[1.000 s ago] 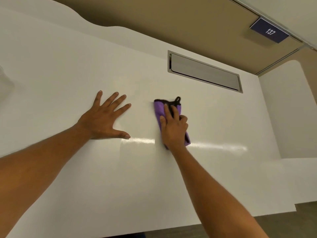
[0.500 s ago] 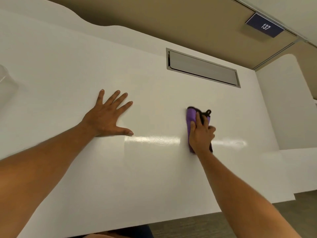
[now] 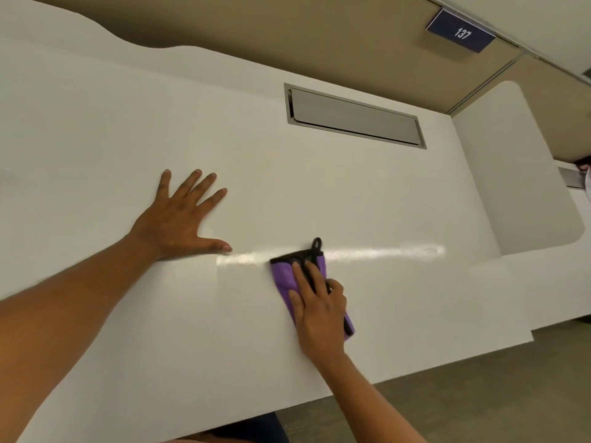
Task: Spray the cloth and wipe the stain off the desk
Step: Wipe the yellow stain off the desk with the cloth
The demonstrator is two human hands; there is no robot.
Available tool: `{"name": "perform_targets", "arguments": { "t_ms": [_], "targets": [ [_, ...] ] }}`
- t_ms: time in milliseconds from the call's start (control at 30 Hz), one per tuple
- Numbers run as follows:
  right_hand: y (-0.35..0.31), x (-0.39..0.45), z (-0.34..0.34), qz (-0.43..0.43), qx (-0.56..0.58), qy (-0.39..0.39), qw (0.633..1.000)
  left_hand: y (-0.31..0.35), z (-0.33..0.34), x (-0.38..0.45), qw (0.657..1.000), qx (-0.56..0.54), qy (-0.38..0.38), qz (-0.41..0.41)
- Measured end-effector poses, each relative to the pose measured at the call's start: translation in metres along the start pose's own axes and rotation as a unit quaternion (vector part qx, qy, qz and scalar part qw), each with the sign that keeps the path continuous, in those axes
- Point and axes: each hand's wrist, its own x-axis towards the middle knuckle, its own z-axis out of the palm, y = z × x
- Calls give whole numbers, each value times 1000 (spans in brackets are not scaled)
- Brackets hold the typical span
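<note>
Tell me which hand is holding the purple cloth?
The right hand, pressing the purple cloth onto the white desk. The left hand lies flat and empty, fingers spread.

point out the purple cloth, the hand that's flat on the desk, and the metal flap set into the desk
purple cloth (image 3: 283,276): head view, on the bare purple part left of the fingers.
left hand (image 3: 174,225): head view, on the back of the hand.
metal flap (image 3: 353,116): head view, on the middle of the grey panel.

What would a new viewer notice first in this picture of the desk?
The purple cloth stands out first, pressed flat under the right hand near the middle of the white desk. To its left, the left hand lies spread flat on the desk. Behind them sits a grey recessed panel.
</note>
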Motion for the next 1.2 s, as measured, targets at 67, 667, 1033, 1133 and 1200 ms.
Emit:
{"name": "perform_targets", "arguments": {
  "t_ms": [67, 667, 1033, 1133, 1200],
  "targets": [
    [54, -11, -8, 58, -3, 14, 998, 0, 1, 0, 1000, -1, -1, -2],
    [3, 271, -29, 71, -1, 29, 997, 1, 1, 1, 1000, -13, -3, -7],
    [-77, 63, -1, 6, 20, -2, 1000, -4, -3, 1, 1000, -7, 3, 7],
    [-78, 41, 3, 13, 27, -12, 999, -4, 0, 2, 1000, -8, 6, 7],
    [-83, 74, -2, 12, 28, 1, 1000, -4, 1, 1, 1000, -15, 6, 8]
  ]
}}
